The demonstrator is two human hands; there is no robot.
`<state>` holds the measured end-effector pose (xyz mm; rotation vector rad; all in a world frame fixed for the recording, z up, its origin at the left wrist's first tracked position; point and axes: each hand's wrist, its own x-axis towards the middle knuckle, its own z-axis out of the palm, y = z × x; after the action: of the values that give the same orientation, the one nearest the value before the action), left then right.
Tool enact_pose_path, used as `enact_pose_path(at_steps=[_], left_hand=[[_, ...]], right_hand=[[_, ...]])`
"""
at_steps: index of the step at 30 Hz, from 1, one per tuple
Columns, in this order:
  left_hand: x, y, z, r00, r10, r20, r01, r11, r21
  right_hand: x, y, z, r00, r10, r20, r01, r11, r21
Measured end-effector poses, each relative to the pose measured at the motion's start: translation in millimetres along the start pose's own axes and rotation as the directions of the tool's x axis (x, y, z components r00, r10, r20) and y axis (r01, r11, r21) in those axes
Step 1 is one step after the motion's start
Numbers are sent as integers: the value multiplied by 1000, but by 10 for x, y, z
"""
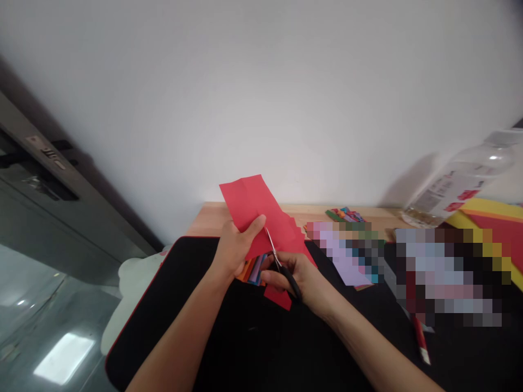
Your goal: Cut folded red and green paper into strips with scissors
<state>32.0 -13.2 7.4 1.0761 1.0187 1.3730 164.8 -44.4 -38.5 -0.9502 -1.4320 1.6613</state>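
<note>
My left hand point(235, 245) pinches a sheet of red paper point(255, 198) between thumb and fingers, holding it up above the mat. Black-handled scissors point(292, 280) are in my right hand point(304, 277), with fingers in the handle loops. Their metal blades point up and left and meet the red paper just right of my left thumb. Below the hands, a small red paper piece point(278, 297) lies on the black mat. Several coloured paper strips point(254, 270) in orange, purple and blue show partly behind the hands. More red paper sits behind the scissors.
A clear plastic bottle point(461, 185) stands at the right by the wall. Yellow and red sheets point(500, 228) lie beside it. A red pencil-like stick point(420, 340) rests on the black mat point(245, 348). Blurred items cover the right side. A metal door point(61, 163) is at left.
</note>
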Motion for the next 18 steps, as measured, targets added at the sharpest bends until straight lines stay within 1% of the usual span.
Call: enact_pose_path(at_steps=[6, 12, 18], left_hand=[[-3, 16, 12, 1000, -8, -8, 8, 1000, -14], [-2, 14, 13, 1000, -7, 3, 7, 1000, -25], [-6, 17, 15, 1000, -8, 6, 8, 1000, -23]], right_hand=[[-6, -27, 13, 1000, 0, -12, 0, 1000, -14], [-12, -64, 22, 999, 24, -29, -25, 999, -40], [-17, -97, 34, 998, 48, -48, -48, 999, -5]])
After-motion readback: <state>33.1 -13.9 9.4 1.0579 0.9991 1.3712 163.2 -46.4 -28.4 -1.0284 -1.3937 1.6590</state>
